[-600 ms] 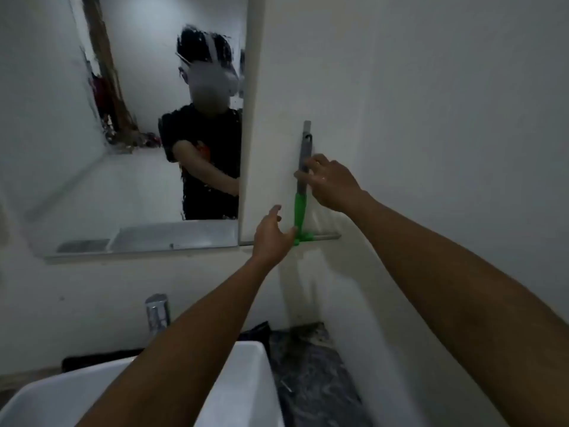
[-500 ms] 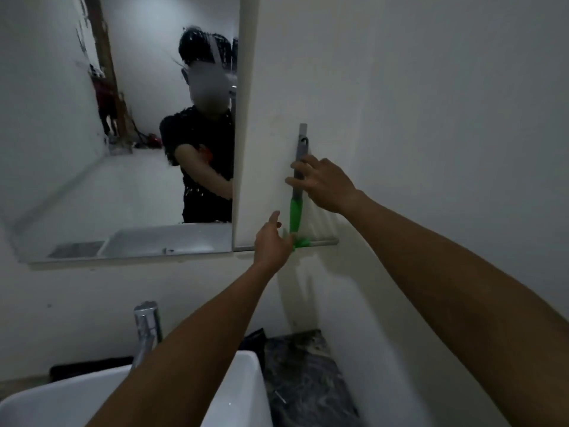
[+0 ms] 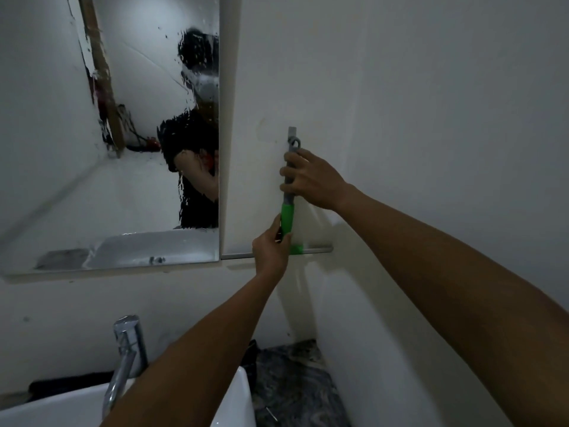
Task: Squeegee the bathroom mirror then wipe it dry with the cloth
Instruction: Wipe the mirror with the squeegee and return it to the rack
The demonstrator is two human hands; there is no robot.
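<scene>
While both hands grip it, squeegee (image 3: 288, 192) stands upright

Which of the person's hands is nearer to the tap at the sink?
Left. The left hand grips the squeegee low on its green part, above the tap. The right hand holds the grey handle higher up.

The right hand (image 3: 311, 180) covered the middle of the squeegee (image 3: 288, 211) handle, and the left hand (image 3: 271, 249) hid its lower end (the blade barely showed). The sink (image 3: 237, 396) and mirror (image 3: 107, 134) ran off the picture's edges.
</scene>
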